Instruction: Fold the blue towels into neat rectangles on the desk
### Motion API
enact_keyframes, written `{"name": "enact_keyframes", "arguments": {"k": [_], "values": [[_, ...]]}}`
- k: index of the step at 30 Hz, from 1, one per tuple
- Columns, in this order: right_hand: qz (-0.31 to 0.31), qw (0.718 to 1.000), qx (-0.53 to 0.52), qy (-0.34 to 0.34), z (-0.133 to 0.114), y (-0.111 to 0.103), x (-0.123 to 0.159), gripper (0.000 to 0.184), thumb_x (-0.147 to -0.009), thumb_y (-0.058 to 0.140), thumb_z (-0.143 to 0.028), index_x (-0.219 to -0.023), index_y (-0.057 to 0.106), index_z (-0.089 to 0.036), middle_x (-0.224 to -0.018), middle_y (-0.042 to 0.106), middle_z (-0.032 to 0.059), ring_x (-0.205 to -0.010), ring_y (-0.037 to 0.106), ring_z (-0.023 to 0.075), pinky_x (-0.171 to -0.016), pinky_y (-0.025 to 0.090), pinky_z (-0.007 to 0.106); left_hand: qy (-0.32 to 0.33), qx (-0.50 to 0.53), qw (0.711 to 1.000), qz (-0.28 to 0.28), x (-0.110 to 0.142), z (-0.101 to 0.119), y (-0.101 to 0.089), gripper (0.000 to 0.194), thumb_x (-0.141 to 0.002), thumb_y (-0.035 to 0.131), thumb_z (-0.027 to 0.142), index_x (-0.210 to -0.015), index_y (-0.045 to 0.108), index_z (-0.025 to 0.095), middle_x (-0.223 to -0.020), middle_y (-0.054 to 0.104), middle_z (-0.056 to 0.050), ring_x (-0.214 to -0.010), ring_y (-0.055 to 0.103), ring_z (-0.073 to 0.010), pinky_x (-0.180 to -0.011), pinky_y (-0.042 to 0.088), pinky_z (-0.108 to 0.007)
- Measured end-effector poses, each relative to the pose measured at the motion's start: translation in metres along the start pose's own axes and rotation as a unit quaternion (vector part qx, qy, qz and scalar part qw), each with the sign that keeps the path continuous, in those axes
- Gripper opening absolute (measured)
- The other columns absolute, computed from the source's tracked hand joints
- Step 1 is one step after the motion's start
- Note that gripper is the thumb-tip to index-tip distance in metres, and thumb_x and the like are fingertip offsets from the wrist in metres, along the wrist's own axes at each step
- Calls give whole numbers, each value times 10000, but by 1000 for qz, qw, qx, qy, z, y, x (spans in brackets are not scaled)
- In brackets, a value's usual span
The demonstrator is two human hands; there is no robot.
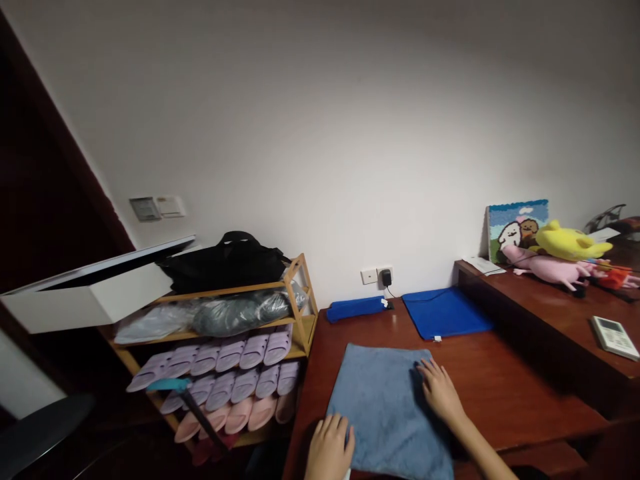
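Lying unclenched, the right hand (441,393) is touching the blue-grey cloth (384,413); near the left edge of the tabletop (500,380), the left hand (329,450) is resting, grip unclear; uneven tugging risks creases.

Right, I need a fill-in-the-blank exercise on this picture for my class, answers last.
The hand farther up the grey-blue cloth is the person's ____ hand.
The plush toy above the pink one is ____.
The bag on top of the rack is ____.
The flat cloth near the wall is bright ____.
Missing words: right; yellow; black; blue.
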State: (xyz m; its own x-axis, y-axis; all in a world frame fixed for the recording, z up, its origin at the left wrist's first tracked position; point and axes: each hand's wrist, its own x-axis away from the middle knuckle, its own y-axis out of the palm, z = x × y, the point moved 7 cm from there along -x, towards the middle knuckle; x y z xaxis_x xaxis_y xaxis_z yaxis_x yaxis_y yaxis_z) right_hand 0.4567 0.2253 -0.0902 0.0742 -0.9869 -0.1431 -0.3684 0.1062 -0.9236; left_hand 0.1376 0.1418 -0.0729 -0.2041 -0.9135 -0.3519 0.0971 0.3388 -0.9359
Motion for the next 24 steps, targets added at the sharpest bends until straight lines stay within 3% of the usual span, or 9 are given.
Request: {"name": "enact_keyframes", "arguments": {"k": [4,8,13,18,20,24], "values": [[12,995,24,92,-4,38,47,634,-1024,307,-506,-1591,467,-274,-1703,343,11,-1598,235,346,-1284,238,567,63,57,996,-25,-24,12,9,374,-1022,516,375,-1346,693,314,-1468,663,-45,-1358,596,-272,-1157,473,-450],[-41,994,33,98,0,54,55,701,-1024,282,-555,-1647,340,-237,-1725,266,7,-1611,184,323,-1309,166,531,43,64,990,-118,-39,13,35,532,-1047,454,500,-1559,491,358,-1677,416,-20,-1549,380,-289,-1272,335,-526],[-103,994,26,-5,-13,30,9,667,-1031,265,-469,-1648,337,-227,-1726,288,12,-1613,198,272,-1311,135,483,-67,21,988,-134,-17,6,52,591,-1047,414,538,-1599,415,327,-1700,330,-57,-1578,285,-339,-1279,278,-589],[-44,998,39,-37,-26,0,-43,545,-1000,326,-319,-1410,659,-187,-1480,628,149,-1402,533,301,-1265,209,513,-59,43,992,-100,-9,-4,52,547,-1058,387,513,-1568,476,336,-1664,411,-20,-1549,369,-310,-1266,337,-558],[-29,998,33,-47,-30,-3,-66,565,-1023,260,-293,-1426,641,-187,-1489,616,149,-1395,536,266,-1254,238,456,-49,45,995,-73,-14,-13,52,539,-1060,383,498,-1561,491,330,-1656,424,-12,-1548,374,-300,-1271,337,-556],[-65,996,21,-62,-37,14,-110,567,-1038,283,-349,-1546,523,-271,-1651,466,33,-1531,382,204,-1266,236,381,-47,43,996,-55,-23,-32,68,539,-1025,464,490,-1555,480,389,-1648,423,13,-1525,417,-305,-1249,381,-567]]}}
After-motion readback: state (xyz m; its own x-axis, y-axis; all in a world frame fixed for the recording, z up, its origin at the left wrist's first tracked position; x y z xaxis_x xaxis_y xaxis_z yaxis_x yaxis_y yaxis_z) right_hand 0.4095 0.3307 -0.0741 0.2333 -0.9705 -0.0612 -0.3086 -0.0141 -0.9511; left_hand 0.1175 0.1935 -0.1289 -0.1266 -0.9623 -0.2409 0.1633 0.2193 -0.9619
